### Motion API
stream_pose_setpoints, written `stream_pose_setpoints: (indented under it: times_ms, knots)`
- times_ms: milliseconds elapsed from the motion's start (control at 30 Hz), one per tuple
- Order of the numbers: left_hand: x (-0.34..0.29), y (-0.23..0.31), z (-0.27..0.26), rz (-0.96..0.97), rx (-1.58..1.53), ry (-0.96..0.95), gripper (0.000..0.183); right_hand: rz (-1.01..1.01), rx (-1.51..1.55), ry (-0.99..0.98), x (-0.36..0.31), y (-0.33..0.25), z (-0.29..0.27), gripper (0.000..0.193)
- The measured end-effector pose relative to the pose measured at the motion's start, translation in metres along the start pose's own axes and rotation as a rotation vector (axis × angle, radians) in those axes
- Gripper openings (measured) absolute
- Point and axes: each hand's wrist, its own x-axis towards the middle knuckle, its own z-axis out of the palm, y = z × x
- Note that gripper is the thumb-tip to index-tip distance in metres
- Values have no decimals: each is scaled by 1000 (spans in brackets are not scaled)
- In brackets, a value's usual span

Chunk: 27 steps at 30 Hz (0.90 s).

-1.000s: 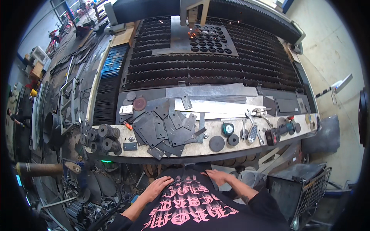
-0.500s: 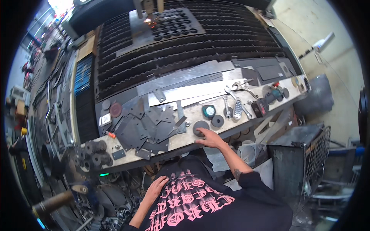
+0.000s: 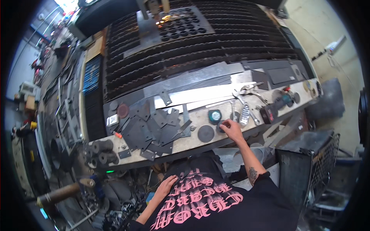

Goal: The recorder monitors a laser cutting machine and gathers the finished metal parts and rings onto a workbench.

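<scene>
My right hand [image 3: 231,130] reaches over the near edge of the bench, its thumb and fingers closed on a small dark steel ring [image 3: 220,128]. The fingers cover much of the ring, and whether it is lifted I cannot tell. Just left of it lies a larger flat dark steel disc [image 3: 206,133]. A green-and-black tape measure [image 3: 214,116] sits right behind the ring. My left hand [image 3: 168,184] rests on the front of my black shirt, fingers stretched out, holding nothing.
Overlapping dark steel plates [image 3: 144,129] cover the bench's left part, beside thick round rollers [image 3: 102,148]. Wrenches [image 3: 252,113] and a cordless power tool [image 3: 269,112] lie right. Beyond, a cutting head [image 3: 163,21] sparks over a perforated sheet [image 3: 185,29] on slats.
My right hand has moved right, off the larger disc and onto the small ring. My left hand stays on the shirt. The whole view has shifted slightly.
</scene>
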Motion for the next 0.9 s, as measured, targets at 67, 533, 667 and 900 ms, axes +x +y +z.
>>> stream_pose_setpoints:
  times_ms: [67,533,667,900]
  knots:
    - [2,-1,6,-23,31,22,56,-246,-40,-119,4,-22,28,36]
    - [38,5,61,-105,-67,197,58,-830,-682,-432,72,-72,125,35]
    - [50,0,95,-156,-198,165,59,-786,-726,-673,107,-87,121,29]
    - [70,31,127,-514,-293,196,57,-347,-293,-1348,211,-139,67,22]
